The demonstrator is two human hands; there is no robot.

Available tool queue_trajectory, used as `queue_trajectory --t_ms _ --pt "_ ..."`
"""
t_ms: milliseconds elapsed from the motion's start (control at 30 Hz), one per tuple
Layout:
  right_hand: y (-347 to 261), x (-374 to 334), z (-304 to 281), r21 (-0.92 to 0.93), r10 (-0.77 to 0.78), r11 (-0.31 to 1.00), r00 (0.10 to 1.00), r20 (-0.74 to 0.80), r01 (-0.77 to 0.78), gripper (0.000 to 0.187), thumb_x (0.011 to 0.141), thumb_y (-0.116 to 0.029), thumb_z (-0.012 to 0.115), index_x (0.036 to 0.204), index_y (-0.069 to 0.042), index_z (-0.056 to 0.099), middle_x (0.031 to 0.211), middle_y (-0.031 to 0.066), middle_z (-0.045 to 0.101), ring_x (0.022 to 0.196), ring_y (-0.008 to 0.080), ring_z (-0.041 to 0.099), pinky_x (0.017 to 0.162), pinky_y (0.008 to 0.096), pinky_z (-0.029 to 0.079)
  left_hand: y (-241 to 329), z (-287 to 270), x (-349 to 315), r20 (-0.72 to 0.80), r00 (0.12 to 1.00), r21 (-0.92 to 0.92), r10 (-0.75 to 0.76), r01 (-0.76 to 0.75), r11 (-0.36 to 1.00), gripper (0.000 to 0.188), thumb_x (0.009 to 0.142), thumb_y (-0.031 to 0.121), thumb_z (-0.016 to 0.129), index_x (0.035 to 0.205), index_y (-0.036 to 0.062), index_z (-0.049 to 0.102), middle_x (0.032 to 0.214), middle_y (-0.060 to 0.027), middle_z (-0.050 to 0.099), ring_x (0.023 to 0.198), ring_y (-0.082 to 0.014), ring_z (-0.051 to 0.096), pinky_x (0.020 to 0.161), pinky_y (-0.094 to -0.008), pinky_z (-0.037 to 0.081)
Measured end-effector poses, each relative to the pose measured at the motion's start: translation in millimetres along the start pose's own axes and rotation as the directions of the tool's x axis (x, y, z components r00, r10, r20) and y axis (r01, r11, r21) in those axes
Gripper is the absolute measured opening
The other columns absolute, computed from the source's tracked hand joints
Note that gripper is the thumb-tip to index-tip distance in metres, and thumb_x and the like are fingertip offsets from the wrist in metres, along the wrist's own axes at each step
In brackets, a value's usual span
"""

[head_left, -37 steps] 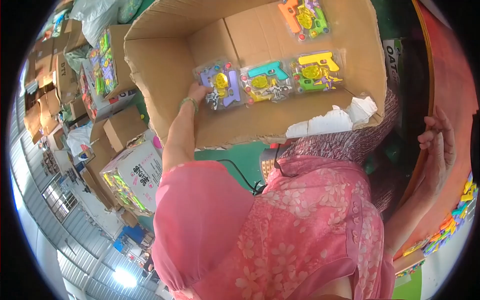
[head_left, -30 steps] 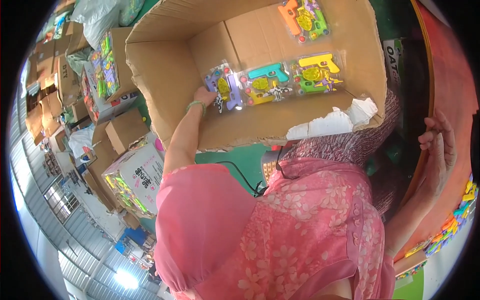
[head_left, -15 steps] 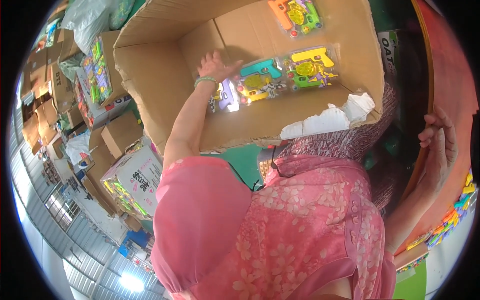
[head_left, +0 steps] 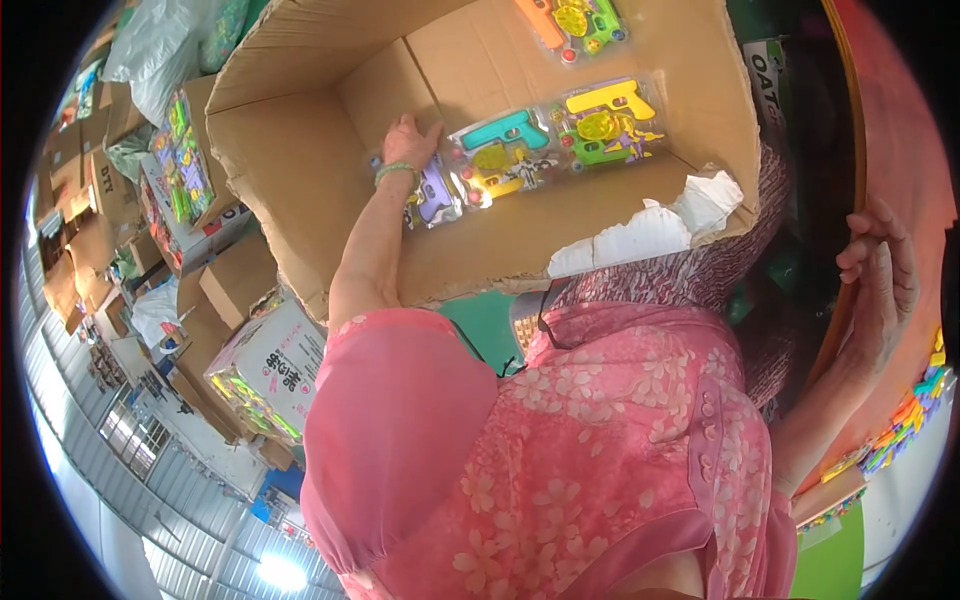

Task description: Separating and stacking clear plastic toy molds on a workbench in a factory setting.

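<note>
Inside the cardboard box [head_left: 285, 180], the left hand [head_left: 408, 145] partly covers a purple toy-gun pack [head_left: 436, 195], fingers loosely spread (whether they grip it, I cannot tell). Teal [head_left: 492, 157] and yellow packs [head_left: 607, 123] follow rightward. The right hand [head_left: 880, 275], fingers slightly bent, empty, is by the red table's edge [head_left: 850, 100].

The left hand [head_left: 408, 142] lies over the purple pack [head_left: 435, 195] in the box [head_left: 285, 150], at the left of the teal pack [head_left: 505, 132] and yellow pack [head_left: 610, 100]. The orange pack [head_left: 570, 18] sits farther back. The right hand [head_left: 880, 265], loosely curled, is at the edge of the red table [head_left: 905, 120].
</note>
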State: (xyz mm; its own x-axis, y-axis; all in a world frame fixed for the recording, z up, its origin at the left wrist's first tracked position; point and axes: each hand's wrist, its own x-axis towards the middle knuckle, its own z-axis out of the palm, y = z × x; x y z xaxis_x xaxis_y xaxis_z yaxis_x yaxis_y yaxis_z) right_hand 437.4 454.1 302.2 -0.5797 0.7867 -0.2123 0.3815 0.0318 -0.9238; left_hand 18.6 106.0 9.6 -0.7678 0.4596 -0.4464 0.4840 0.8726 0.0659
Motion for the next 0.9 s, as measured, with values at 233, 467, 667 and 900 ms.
queue_trajectory --t_ms 233,467,667,900 --pt "-8 0 9 0.044 0.017 0.999 1.0 0.024 -0.018 0.034 0.095 -0.008 0.05 0.126 0.002 0.054 0.103 0.0079 0.063 0.073 0.0058 0.059 0.063 0.0164 0.044 -6 9 -17 -0.148 0.987 -0.159 0.062 -0.085 0.983 0.048 0.081 0.041 0.064 0.106 0.0002 0.063 0.112 -0.021 0.06 0.105 -0.0379 0.057 0.093 -0.0446 0.045" --pt "-21 -3 17 0.078 0.081 0.993 0.995 0.057 -0.085 0.033 0.09 -0.007 0.053 0.123 0.001 0.056 0.101 0.0067 0.063 0.074 0.0072 0.059 0.064 0.0189 0.046 3 4 -23 -0.121 0.993 -0.12 -0.011 -0.004 0.993 0.048 0.084 0.043 0.06 0.109 0.0021 0.062 0.11 -0.021 0.061 0.106 -0.039 0.056 0.094 -0.0453 0.043" --pt "-29 -10 18 0.134 -0.006 0.991 0.993 0.117 -0.01 0.03 0.086 -0.017 0.067 0.112 -0.002 0.064 0.092 0.0054 0.067 0.085 0.0138 0.064 0.077 0.0288 0.052 -42 25 -6 -0.156 0.958 0.169 0.243 -0.216 0.962 0.063 0.088 0.057 0.046 0.123 0.0059 0.058 0.118 -0.0212 0.06 0.108 -0.0358 0.058 0.09 -0.045 0.048" --pt "5 -115 -64 -0.2 -0.212 0.97 0.875 -0.436 0.136 0.023 0.087 -0.016 0.068 0.104 0.0 0.064 0.093 0.0114 0.066 0.089 0.0199 0.065 0.078 0.0308 0.051 6 4 50 -0.225 0.974 -0.225 0.019 -0.071 0.972 0.055 0.097 0.045 0.042 0.121 -0.0026 0.057 0.116 -0.0257 0.06 0.106 -0.0413 0.056 0.093 -0.0455 0.045"
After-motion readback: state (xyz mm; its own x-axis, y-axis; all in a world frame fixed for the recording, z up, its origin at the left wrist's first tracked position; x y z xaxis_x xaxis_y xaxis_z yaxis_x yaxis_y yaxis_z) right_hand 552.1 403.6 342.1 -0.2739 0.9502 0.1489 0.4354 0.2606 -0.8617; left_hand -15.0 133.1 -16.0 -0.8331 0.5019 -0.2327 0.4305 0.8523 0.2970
